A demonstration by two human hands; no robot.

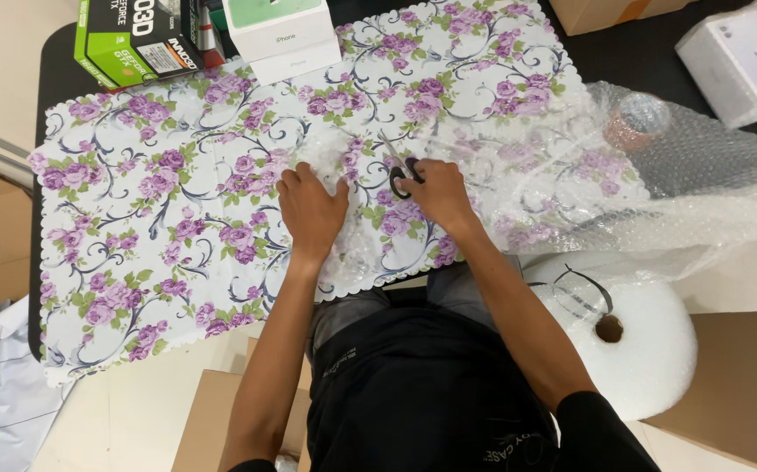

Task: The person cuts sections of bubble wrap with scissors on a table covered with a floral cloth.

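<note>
Fingers of the right hand [435, 194] grip black-handled scissors [400, 170]; left hand [310, 208] flattens clear bubble wrap [658, 188] on floral tablecloth [160, 201]; green box [138, 39] far left.

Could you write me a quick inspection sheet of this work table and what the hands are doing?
Surface: table under a floral cloth.
Job's things: scissors on a clear bubble wrap sheet; bubble wrap roll lower right.
Clutter: green box, white box, tape roll under the wrap.
Hands: right hand grips the scissors; left hand presses the wrap flat.
Cables: nothing seen.
Surroundings: cardboard, white package.
</note>
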